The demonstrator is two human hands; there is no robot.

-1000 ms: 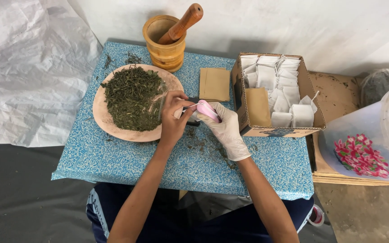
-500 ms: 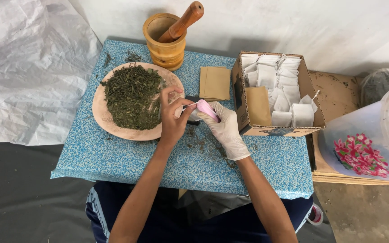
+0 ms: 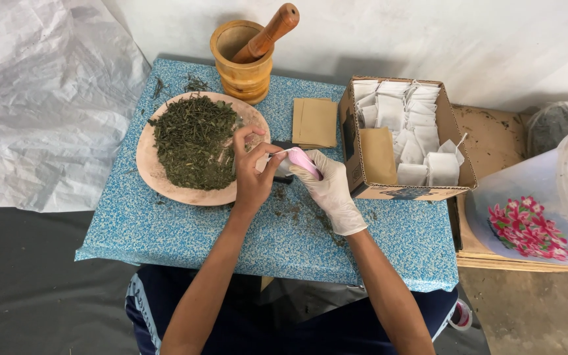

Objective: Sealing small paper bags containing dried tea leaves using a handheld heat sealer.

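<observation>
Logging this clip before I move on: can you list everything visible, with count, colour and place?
table: one, blue speckled cover, centre
plate: one, pinkish, table left, holding dried green leaves
mortar: one, wooden, table back, with a wooden pestle leaning in it
paper envelopes: small stack, tan, beside the mortar
cardboard box: one, brown, table right, holding white sachets and one tan envelope
plastic tub: one, translucent with pink flower print, far right
plastic sheet: one, white, left
pink object: one, pink, between the hands
left hand: bare, at the plate's edge
right hand: white glove, holding the pink object
</observation>
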